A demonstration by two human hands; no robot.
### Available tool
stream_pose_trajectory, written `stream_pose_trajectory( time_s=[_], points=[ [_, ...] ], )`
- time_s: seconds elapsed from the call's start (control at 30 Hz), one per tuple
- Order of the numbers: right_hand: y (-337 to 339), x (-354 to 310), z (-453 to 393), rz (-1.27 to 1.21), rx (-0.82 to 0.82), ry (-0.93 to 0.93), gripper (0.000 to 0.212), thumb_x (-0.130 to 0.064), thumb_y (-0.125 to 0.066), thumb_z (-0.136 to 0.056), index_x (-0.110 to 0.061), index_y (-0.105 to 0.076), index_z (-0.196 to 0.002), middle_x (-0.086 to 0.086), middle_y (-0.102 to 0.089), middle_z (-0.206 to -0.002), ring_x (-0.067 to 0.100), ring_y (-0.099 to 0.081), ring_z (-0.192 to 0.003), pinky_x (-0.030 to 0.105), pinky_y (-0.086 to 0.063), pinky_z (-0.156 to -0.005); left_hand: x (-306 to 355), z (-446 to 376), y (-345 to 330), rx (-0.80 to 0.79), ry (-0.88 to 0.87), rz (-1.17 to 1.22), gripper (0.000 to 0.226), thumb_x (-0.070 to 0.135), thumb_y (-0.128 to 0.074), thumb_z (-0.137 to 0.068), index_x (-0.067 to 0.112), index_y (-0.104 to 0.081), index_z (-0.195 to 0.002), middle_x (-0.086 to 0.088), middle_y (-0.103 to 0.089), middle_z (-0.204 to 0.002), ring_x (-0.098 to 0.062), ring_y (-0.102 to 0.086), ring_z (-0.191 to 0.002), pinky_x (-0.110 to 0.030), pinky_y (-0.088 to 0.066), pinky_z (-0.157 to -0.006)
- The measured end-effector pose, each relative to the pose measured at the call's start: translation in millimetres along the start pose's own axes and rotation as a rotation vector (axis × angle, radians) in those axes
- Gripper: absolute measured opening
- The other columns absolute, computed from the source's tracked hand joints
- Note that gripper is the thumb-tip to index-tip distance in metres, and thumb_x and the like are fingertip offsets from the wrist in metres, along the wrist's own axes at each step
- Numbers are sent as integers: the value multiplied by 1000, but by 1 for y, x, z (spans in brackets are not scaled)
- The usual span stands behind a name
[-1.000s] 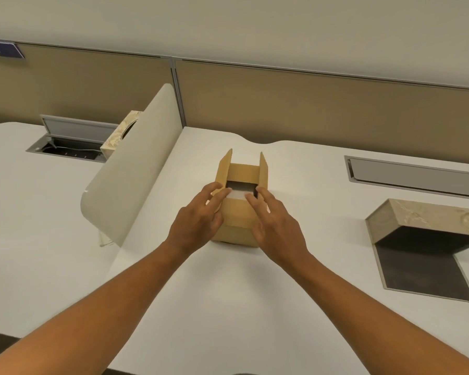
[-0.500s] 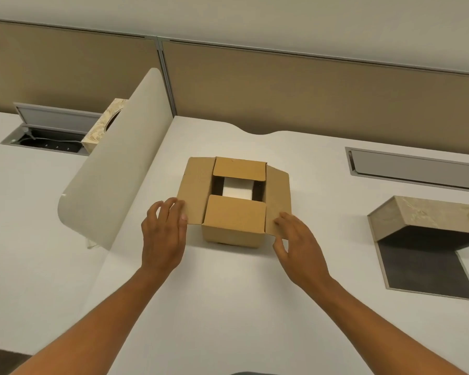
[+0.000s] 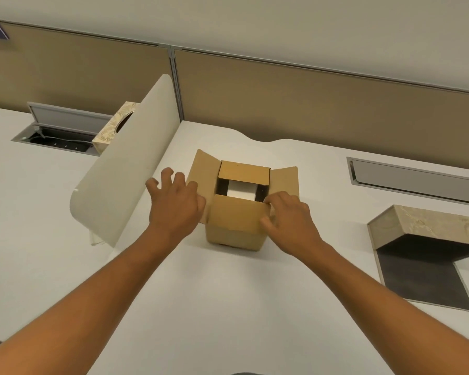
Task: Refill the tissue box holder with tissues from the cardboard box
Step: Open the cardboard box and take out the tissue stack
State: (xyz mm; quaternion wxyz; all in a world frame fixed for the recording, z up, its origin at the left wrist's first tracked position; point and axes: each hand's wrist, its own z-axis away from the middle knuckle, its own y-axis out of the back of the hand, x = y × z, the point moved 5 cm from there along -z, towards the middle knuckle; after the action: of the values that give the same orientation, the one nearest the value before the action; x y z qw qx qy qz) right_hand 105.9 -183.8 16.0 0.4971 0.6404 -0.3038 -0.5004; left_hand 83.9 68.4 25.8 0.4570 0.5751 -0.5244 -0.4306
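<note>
A brown cardboard box (image 3: 234,234) stands in the middle of the white desk with its side flaps spread outward. A white stack of tissues (image 3: 241,191) shows through the open top. My left hand (image 3: 173,205) rests against the left flap, fingers spread, holding nothing. My right hand (image 3: 290,216) pinches the right edge of the near flap between thumb and fingers. The marbled tissue box holder (image 3: 433,226) lies open at the right, its dark inner base flat on the desk, apart from both hands.
A curved cream divider panel (image 3: 125,169) stands just left of the box. Behind it sits a second marbled tissue box (image 3: 111,131) beside an open cable hatch (image 3: 57,136). A closed grey hatch (image 3: 414,180) lies at the back right. Tan partition walls run along the back.
Both hands moved from the flaps' front corners up onto the box. The left one now spreads over the left flap, the right one grips the near flap's edge. The view shifted slightly.
</note>
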Motion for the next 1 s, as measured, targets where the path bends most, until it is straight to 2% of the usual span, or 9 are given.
stream_pose_trajectory(
  time_s=[0.1,0.17,0.3,0.43,0.5,0.57,0.63,0.8,1.0],
  points=[
    [10,-12,16,45,108,121,27,-25,-60,-98,-15,-67,-122,2,-70,-117,26,-64,-103,42,-51,-91,16,-10,35,173,-130,107,34,22,-47,-92,11,-77,-103,-13,-69,-121,-39,-54,-133,-53,-29,-100],
    [11,-19,34,55,168,218,23,-23,-64,-95,-12,-71,-114,4,-74,-105,28,-67,-95,43,-54,-84,33,-9,49,214,-305,284,37,24,-47,-94,9,-76,-110,-13,-70,-123,-37,-59,-128,-53,-42,-101],
    [6,-25,66,29,207,326,25,-28,-59,-94,-10,-74,-105,5,-74,-94,26,-67,-85,42,-56,-76,67,14,31,-226,-509,460,42,34,-48,-110,12,-69,-139,-6,-69,-142,-25,-63,-130,-43,-54,-107],
    [2,-25,77,-22,163,359,28,-25,-50,-90,-12,-75,-92,2,-75,-87,23,-66,-77,40,-57,-72,82,55,-9,-428,-507,357,62,55,-37,-113,18,-47,-162,-3,-46,-171,-22,-45,-154,-39,-39,-125],
    [5,-25,76,-61,149,342,33,-28,-47,-90,-13,-76,-86,2,-76,-82,22,-67,-72,38,-57,-70,86,75,-25,-459,-510,304,77,68,-21,-109,22,-31,-170,-1,-30,-179,-20,-28,-164,-39,-22,-135],
    [6,-25,66,-117,89,256,43,-34,-42,-94,-14,-80,-92,1,-79,-89,19,-69,-77,36,-58,-72,87,90,-38,-469,-513,275,88,77,-6,-102,26,-12,-174,3,-11,-184,-17,-6,-170,-40,-5,-139],
    [0,-26,51,-133,-18,181,41,-35,-42,-100,-19,-79,-110,-1,-80,-107,16,-70,-93,31,-56,-83,87,96,-44,-422,-528,274,88,80,-3,-101,31,-1,-174,6,2,-184,-16,5,-170,-43,1,-139],
    [-27,-32,3,-93,-217,150,43,-28,-43,-108,-23,-58,-149,0,-60,-154,20,-54,-139,35,-45,-112,84,102,-52,-359,-525,266,87,82,-13,-103,34,7,-173,3,12,-184,-19,20,-168,-48,5,-138],
    [-43,-29,-49,91,-179,221,54,-24,-48,-106,-17,-46,-160,8,-36,-171,27,-30,-158,44,-27,-128,90,107,-60,-327,-508,276,89,84,-14,-102,37,15,-171,9,19,-182,-20,25,-167,-57,7,-136]
  ],
)
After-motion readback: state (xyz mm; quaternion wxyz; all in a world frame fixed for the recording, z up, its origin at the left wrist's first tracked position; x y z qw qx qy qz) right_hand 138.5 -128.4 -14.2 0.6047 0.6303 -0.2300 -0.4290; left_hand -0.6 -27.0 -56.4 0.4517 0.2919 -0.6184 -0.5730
